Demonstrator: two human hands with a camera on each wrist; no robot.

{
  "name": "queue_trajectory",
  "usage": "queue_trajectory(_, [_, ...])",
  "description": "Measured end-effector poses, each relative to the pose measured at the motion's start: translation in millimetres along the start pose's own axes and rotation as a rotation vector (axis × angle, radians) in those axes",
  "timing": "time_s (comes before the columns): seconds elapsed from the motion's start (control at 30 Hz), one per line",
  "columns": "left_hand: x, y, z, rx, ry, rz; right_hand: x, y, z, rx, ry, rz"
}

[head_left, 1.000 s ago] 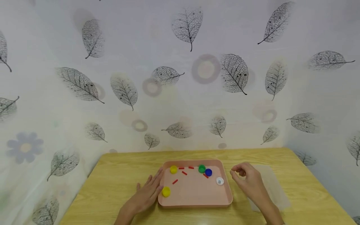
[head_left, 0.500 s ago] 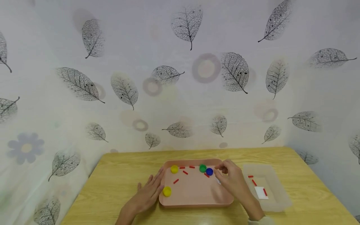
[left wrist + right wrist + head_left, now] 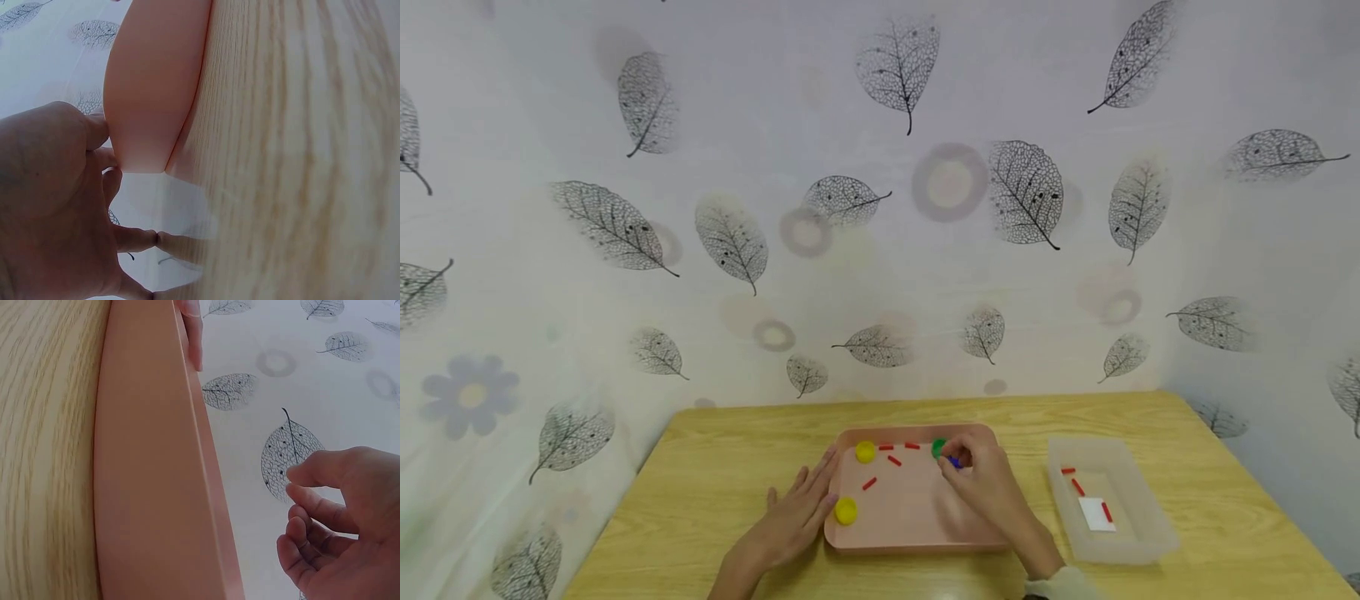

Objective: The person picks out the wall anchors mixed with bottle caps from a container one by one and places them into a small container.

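A pink tray [image 3: 917, 546] lies on the table. My left hand [image 3: 793, 518] rests along its left side, fingers stretched out; the left wrist view shows that hand [image 3: 56, 200] at the tray's edge. Over the tray's right part is my right hand [image 3: 988, 483], thumb and forefinger tips just apart beside a blue cap [image 3: 955, 462] that they partly cover. Nothing shows between those tips in the right wrist view, where the hand [image 3: 350, 519] has its other fingers loosely bent. A green cap [image 3: 937, 449] sits just behind. The white cap and a red piece are hidden under this hand.
Two yellow caps [image 3: 846, 511] stand in the tray's left part, with several short red sticks [image 3: 869, 483] scattered behind and between. Right of the tray stands a translucent box [image 3: 1138, 500] holding red sticks [image 3: 1078, 487] and a white square [image 3: 1097, 515]. A leaf-patterned wall covering [image 3: 880, 275] rises behind the table.
My right hand has moved left from beside the translucent box, over the tray's right rim, to the blue cap. The box's contents have come into view. My left hand has stayed put.
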State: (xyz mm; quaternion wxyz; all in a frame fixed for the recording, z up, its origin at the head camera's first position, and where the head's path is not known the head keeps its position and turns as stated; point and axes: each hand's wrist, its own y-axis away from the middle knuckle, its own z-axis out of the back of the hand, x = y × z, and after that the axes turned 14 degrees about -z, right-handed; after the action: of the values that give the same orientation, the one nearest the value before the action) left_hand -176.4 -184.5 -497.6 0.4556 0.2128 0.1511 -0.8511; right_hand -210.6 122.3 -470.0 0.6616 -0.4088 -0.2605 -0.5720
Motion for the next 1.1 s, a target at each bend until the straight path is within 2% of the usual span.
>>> queue_trajectory(0.07, [-0.6, -0.2, 0.8, 0.001, -0.002, 0.0, 3, -1, -5, -0.018, 0.04, 0.03])
queue_trajectory(0.2, [-0.9, -0.4, 0.2, -0.001, -0.013, 0.011, 8, -2, -20, -0.006, 0.065, 0.003])
queue_trajectory(0.27, [-0.9, -0.4, -0.3, -0.004, -0.015, 0.015, 11, -1, -27, 0.038, 0.045, -0.046])
queue_trajectory(0.4, [-1.0, -0.6, -0.8, -0.002, -0.013, 0.019, 14, -3, -40, 0.097, 0.026, -0.04])
queue_trajectory(0.77, [-0.8, -1.6, -2.2, -0.003, -0.017, 0.027, 13, -6, -66, 0.22, 0.056, -0.081])
queue_trajectory(0.97, [0.0, -0.8, -1.3, -0.012, -0.005, 0.013, 17, -8, -76, 0.281, 0.071, -0.09])
queue_trajectory(1.1, [-1.3, -0.4, 0.6, -0.013, -0.003, 0.027, 18, -10, -80, 0.314, 0.076, -0.074])
